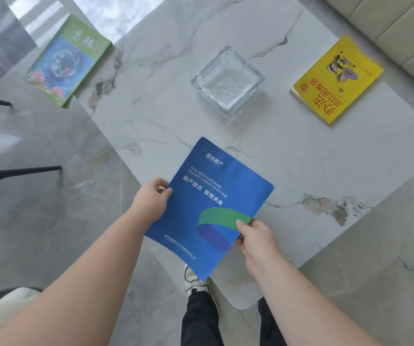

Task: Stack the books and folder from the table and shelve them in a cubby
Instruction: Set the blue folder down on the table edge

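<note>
A blue folder [208,203] with white lettering and a green band is held over the near edge of the white marble table [300,158]. My left hand [152,201] grips its left edge, thumb on top. My right hand [256,237] pinches its lower right edge. A green and blue book [67,62] lies flat at the table's far left corner. A yellow book [337,79] lies flat at the far right, near the sofa.
A square glass ashtray [227,81] stands mid-table between the two books. A cream sofa [395,26] runs along the far right. Dark chair legs [14,171] and a chair seat [1,303] are on the left. My shoe [193,280] shows below the folder.
</note>
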`<state>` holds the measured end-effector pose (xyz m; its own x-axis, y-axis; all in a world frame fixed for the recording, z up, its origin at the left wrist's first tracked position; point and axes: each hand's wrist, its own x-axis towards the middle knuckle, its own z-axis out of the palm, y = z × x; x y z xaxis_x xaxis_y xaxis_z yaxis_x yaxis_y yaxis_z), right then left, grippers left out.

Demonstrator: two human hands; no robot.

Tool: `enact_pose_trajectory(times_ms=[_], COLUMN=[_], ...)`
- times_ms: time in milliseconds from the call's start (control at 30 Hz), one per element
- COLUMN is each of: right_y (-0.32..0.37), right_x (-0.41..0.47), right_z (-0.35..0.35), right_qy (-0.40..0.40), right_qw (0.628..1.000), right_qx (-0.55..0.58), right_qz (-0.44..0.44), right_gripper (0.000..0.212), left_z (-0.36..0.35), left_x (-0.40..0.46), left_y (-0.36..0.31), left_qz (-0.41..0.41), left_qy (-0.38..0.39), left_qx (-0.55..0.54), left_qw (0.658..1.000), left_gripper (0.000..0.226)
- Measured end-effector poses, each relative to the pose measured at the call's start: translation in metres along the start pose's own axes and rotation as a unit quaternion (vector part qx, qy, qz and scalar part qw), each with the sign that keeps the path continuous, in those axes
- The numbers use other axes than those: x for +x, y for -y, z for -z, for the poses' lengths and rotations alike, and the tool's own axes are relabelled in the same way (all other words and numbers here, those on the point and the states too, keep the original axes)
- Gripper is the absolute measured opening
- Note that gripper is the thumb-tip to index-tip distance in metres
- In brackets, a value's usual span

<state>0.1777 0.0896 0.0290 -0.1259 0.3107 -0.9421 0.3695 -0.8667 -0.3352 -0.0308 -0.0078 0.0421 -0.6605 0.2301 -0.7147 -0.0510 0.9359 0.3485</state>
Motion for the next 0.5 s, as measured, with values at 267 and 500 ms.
enact_pose_trajectory(times_ms=[267, 500], right_y=[0.012, 0.001], right_x=[-0.052, -0.098], right_z=[-0.065, -0.183], right_qy=[0.015, -0.013], right_qw=[0.999, 0.995], right_qx=[0.025, 0.092], right_qz=[0.029, 0.028], right_gripper=[0.019, 0.023], left_z=[0.088, 0.203], left_x=[-0.012, 0.026], left_y=[0.002, 0.028], left_qz=[-0.027, -0.072], left_qy=[-0.032, 0.036], left_qx=[-0.041, -0.016], left_qw=[0.998, 0.997], left_gripper=[0.020, 0.027])
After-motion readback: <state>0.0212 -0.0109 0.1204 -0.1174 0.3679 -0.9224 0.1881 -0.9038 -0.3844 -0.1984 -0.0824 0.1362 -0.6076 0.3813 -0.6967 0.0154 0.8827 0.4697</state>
